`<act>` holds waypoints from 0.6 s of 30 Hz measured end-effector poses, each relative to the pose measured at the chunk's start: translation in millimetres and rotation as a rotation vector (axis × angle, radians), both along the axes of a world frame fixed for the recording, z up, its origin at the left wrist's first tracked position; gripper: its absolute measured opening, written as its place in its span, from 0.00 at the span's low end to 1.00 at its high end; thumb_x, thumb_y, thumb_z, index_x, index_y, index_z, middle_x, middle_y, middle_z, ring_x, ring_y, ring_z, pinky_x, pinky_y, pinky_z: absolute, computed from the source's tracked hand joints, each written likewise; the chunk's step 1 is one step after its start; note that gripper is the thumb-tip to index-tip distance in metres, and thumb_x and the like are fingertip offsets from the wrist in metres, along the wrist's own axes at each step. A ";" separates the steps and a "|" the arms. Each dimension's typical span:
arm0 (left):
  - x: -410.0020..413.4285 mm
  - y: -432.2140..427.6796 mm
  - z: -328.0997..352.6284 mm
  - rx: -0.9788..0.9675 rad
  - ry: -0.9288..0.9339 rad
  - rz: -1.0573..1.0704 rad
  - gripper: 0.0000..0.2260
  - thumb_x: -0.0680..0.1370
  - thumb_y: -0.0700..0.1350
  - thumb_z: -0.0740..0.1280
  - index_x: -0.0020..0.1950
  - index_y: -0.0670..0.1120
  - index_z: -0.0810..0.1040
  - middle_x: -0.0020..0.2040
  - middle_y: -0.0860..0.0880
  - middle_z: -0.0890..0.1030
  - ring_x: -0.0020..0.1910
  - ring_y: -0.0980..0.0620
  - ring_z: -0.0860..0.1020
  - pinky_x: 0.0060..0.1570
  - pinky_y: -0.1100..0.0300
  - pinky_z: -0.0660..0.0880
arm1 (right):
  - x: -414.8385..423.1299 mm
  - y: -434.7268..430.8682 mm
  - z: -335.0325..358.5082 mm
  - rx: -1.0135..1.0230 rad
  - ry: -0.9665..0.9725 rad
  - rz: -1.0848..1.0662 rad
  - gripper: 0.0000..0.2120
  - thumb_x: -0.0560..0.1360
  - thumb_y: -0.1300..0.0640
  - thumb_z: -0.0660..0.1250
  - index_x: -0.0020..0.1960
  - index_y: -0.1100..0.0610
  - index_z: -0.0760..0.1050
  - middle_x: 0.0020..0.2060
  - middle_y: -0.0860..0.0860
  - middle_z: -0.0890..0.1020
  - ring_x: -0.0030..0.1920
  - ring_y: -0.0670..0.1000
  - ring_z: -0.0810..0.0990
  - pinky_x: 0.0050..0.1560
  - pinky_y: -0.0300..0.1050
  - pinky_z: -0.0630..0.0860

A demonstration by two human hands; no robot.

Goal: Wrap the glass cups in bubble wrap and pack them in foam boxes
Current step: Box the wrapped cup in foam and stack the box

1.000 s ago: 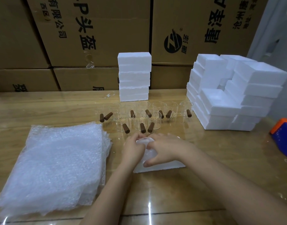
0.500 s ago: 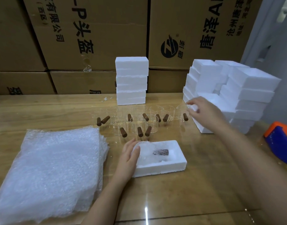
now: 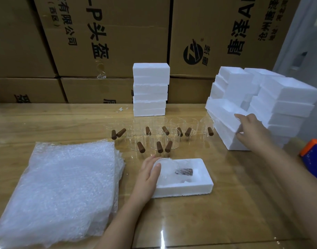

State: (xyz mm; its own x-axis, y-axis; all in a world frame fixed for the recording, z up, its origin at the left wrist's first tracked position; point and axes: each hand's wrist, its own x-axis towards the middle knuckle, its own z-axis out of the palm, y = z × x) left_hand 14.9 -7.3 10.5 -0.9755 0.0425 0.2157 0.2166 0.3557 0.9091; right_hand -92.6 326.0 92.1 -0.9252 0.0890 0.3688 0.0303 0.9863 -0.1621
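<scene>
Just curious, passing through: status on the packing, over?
Left hand rests on open foam box, wrapped cup inside. Right hand grips foam piece on pile. Nothing blocking.

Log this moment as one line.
left hand rests on foam box holding wrapped cup | right hand grips foam piece on stack | box uncovered

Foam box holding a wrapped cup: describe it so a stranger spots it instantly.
On the wooden table, right of the bubble wrap stack, the foam box touches the left hand. Unlike the stacked foam boxes, it lies alone, open, wrapped cup inside.
</scene>
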 end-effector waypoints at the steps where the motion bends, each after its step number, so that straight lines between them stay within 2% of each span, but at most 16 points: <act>1: -0.5 0.3 -1.0 0.009 -0.003 0.012 0.10 0.82 0.48 0.56 0.57 0.64 0.69 0.63 0.63 0.68 0.66 0.63 0.64 0.61 0.70 0.57 | 3.1 -2.6 2.1 -0.006 0.058 0.032 0.30 0.72 0.63 0.65 0.73 0.53 0.63 0.58 0.56 0.69 0.52 0.59 0.73 0.40 0.47 0.67; 3: -1.1 -0.5 -3.0 0.031 -0.013 0.026 0.10 0.82 0.48 0.56 0.62 0.59 0.70 0.66 0.59 0.68 0.67 0.63 0.64 0.58 0.77 0.57 | 10.9 -10.2 6.4 -0.059 0.144 0.116 0.30 0.71 0.62 0.68 0.72 0.53 0.64 0.56 0.55 0.71 0.53 0.58 0.74 0.42 0.47 0.67; 5: -1.2 -1.5 -4.7 0.045 -0.019 0.032 0.13 0.82 0.49 0.55 0.66 0.55 0.69 0.69 0.57 0.67 0.67 0.64 0.63 0.60 0.75 0.56 | 20.1 -23.1 10.8 -0.220 0.177 0.169 0.28 0.72 0.58 0.71 0.69 0.52 0.65 0.56 0.52 0.73 0.54 0.55 0.75 0.44 0.46 0.68; 7: -0.7 -2.2 -3.8 0.076 -0.019 0.045 0.13 0.83 0.53 0.53 0.66 0.57 0.68 0.70 0.57 0.66 0.67 0.65 0.63 0.60 0.73 0.56 | 31.7 -40.6 14.7 -0.445 0.167 0.198 0.25 0.71 0.53 0.73 0.63 0.50 0.65 0.51 0.47 0.75 0.45 0.48 0.77 0.41 0.41 0.70; 9: 0.0 -2.5 -0.9 0.151 -0.019 0.064 0.15 0.80 0.58 0.53 0.65 0.58 0.68 0.69 0.58 0.67 0.67 0.65 0.64 0.59 0.76 0.57 | 43.6 -56.5 17.6 -0.604 0.172 0.295 0.21 0.70 0.53 0.74 0.58 0.47 0.67 0.48 0.46 0.72 0.37 0.41 0.75 0.36 0.31 0.70; 11: -0.2 -3.2 0.0 0.233 -0.014 0.087 0.19 0.76 0.59 0.52 0.64 0.59 0.69 0.69 0.57 0.68 0.69 0.61 0.65 0.66 0.68 0.61 | 54.4 -64.4 19.7 -0.770 0.157 0.407 0.17 0.70 0.54 0.74 0.54 0.43 0.71 0.50 0.45 0.72 0.36 0.39 0.75 0.39 0.26 0.71; 13: 0.4 -3.4 0.6 0.332 -0.010 0.108 0.19 0.75 0.58 0.53 0.63 0.58 0.71 0.67 0.56 0.72 0.68 0.59 0.68 0.69 0.56 0.64 | 64.1 -66.4 20.2 -0.958 0.056 0.480 0.14 0.69 0.50 0.74 0.52 0.41 0.76 0.45 0.42 0.77 0.33 0.40 0.74 0.38 0.28 0.72; 14: 0.6 -3.6 1.1 0.386 -0.008 0.121 0.18 0.75 0.58 0.53 0.62 0.59 0.73 0.65 0.57 0.74 0.66 0.60 0.70 0.68 0.55 0.66 | 67.0 -66.0 17.9 -1.054 -0.018 0.510 0.15 0.67 0.49 0.74 0.53 0.43 0.77 0.41 0.41 0.79 0.34 0.42 0.74 0.38 0.31 0.73; 16: 0.4 -4.2 2.9 0.477 -0.007 0.144 0.17 0.74 0.57 0.54 0.58 0.59 0.76 0.59 0.61 0.79 0.62 0.63 0.74 0.61 0.59 0.70 | 68.6 -62.4 6.6 -1.230 -0.170 0.520 0.21 0.64 0.45 0.75 0.55 0.49 0.78 0.42 0.47 0.81 0.40 0.48 0.76 0.42 0.41 0.74; 18: 0.3 -4.9 3.4 0.557 -0.016 0.158 0.17 0.74 0.57 0.55 0.56 0.57 0.79 0.55 0.61 0.82 0.59 0.62 0.76 0.54 0.63 0.72 | 70.1 -60.6 -7.6 -1.296 -0.286 0.496 0.20 0.64 0.43 0.74 0.53 0.51 0.79 0.45 0.54 0.79 0.44 0.55 0.74 0.44 0.47 0.72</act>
State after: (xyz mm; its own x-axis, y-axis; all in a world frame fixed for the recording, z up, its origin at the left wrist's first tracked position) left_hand 15.2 -12.1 13.8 -0.9641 -0.2196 0.1491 0.1846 -0.1508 0.9712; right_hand -22.5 265.4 84.5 -0.9877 -0.1370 0.0755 -0.0849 0.0640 -0.9943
